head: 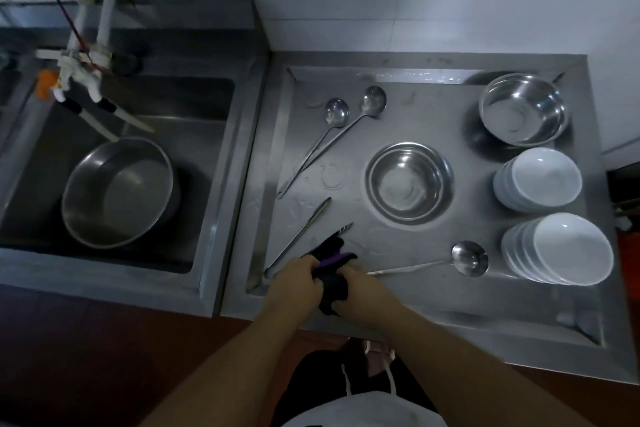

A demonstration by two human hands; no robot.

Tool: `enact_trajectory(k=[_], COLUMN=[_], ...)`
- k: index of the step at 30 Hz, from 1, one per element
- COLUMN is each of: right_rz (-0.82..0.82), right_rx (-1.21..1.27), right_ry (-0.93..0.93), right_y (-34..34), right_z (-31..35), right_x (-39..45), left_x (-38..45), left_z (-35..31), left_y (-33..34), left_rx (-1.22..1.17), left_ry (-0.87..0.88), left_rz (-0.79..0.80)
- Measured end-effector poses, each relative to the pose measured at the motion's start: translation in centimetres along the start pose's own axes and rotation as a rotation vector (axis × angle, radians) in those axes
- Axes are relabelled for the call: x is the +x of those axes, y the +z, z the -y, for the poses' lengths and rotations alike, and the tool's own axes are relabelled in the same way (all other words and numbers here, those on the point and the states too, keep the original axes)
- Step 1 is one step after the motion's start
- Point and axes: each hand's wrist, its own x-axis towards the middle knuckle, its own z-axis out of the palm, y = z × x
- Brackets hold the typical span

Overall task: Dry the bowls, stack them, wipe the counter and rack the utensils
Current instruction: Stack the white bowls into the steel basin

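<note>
My left hand (294, 282) and my right hand (363, 286) both grip a dark cloth with a purple stripe (332, 260) over the front of the steel counter (415, 288). A steel bowl (408, 182) sits mid-counter, and another steel bowl (523, 109) stands at the back right. Two stacks of white bowls (538, 178) (561, 248) line the right side. Two ladles (337, 113) (372, 102) lie at the back left. A third ladle (469, 258) lies in front, and tongs (301, 236) lie beside the cloth.
A sink (194, 135) to the left holds a large steel basin (117, 191) under white taps (79, 73). The counter has a raised rim and shows wet streaks. A tiled wall is behind.
</note>
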Motion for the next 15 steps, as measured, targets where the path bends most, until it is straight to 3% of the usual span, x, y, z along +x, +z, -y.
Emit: enact_trajectory(k=[15], right_rz=[-0.279], right_rx=[0.107], right_ry=[0.302], right_y=[-9.4], right_z=[-9.9], right_x=[-9.9], left_x=[1.4], left_z=[-12.3], left_y=[1.3], left_rx=[0.241], left_ry=[0.366], left_rz=[0.079])
